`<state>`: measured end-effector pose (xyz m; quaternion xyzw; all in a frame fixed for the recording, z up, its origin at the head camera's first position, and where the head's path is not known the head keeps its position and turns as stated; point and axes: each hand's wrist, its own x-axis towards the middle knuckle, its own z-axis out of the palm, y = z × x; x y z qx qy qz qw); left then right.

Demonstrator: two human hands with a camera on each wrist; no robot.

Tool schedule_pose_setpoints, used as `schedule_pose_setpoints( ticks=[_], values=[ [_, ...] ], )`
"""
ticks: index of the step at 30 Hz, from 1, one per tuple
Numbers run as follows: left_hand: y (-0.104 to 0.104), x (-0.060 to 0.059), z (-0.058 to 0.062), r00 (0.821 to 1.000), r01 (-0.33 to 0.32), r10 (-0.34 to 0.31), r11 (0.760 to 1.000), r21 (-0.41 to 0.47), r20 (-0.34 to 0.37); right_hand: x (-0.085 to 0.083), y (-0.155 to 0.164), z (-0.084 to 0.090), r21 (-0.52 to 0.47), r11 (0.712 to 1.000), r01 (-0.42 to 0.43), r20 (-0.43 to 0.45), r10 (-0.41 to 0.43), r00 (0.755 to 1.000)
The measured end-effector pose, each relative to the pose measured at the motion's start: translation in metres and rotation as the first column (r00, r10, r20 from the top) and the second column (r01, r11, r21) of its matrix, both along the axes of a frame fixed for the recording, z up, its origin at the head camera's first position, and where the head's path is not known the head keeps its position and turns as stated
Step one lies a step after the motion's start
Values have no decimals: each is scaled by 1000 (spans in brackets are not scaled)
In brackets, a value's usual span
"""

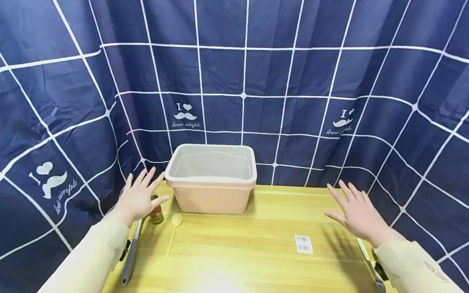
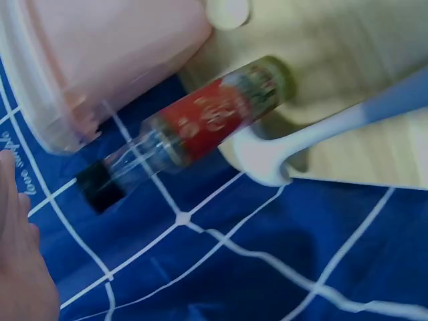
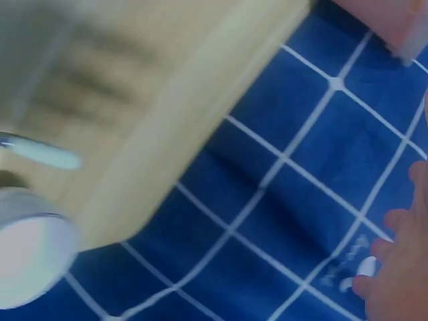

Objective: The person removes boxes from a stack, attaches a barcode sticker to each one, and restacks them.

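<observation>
The red-labelled bottle [image 1: 156,214] stands on the desk [image 1: 262,229], near the pink tub [image 1: 209,200] and at about 8 o'clock from it; we see the yellow spoon [image 1: 176,220] at about 5 o'clock from the bottle and the grey-handled utensil [image 1: 131,258] at about 7. Both our hands are released and grasp nothing: the left hand [image 1: 136,203] has its fingers spread in front of the bottle's upper part in the head view, yet stands apart from its cap [image 2: 100,187] in the left wrist view, while the right hand [image 1: 358,214], also spread, hangs above the desk between 3 and 4 o'clock from the tub, near a pale-green-handled utensil [image 1: 363,249]. To handle the bottle well, we judge it best to turn the left palm inward, come in level with the label, wrap it below the neck and raise it straight, so that its base misses the utensil head beside it; the right hand does best well clear. As for its direction, we read the bottle as upright, long axis vertical, cap upward; in the left wrist view that axis slants, the cap toward 8 o'clock and the base toward 2.
</observation>
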<state>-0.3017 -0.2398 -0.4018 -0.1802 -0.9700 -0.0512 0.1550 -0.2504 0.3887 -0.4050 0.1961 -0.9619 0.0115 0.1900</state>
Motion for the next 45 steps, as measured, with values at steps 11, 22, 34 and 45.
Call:
schedule_pose_setpoints(
  ticks=[11, 22, 34, 45],
  values=[
    [9, -51, 53, 971, -144, 103, 973, 181, 216, -75, -86, 47, -280, 960, 19, 174, 32, 984],
    [28, -79, 33, 837, -455, 189, 761, 462, 514, -108, -193, 0, -767, 503, 399, 536, 160, 829],
    [32, -87, 33, 857, -431, 207, 791, 434, 473, -117, -219, -9, -828, 310, 467, 542, 230, 808],
    [41, -87, 42, 841, -470, 274, 796, 381, 466, -119, -219, -14, -850, 215, 481, 523, 246, 816]
  ],
)
